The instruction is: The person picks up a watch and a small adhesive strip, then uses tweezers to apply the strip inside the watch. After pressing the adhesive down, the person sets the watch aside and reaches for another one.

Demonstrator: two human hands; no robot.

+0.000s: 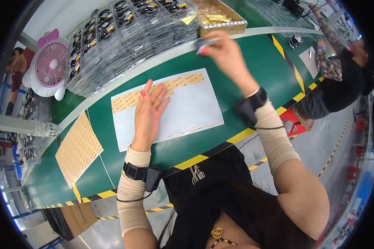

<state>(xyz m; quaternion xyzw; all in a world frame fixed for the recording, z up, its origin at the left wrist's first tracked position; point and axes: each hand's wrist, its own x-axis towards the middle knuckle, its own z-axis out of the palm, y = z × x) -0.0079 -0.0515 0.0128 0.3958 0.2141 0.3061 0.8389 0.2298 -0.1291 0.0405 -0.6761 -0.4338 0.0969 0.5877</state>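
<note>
A white backing sheet (191, 108) lies on the green bench in front of me, with a tan printed adhesive strip (124, 102) along its far side. My left hand (149, 114) rests over the sheet, palm turned up and sideways, its fingers apart and reaching onto the strip. Nothing shows in that hand. Raised beyond the sheet's far right corner, my right hand (226, 56) pinches a small dark object (201, 45); motion smears it too much to name. To the left lies a second sheet (79, 150), covered in tan printed adhesive backing.
Stacked clear trays of small cabled parts (120, 37) stand at the back, beside a box of tan pieces (226, 25). A pink and white fan (52, 64) is at the far left. Another person (340, 79) works at the right. Striped tape (191, 162) marks the bench's near edge.
</note>
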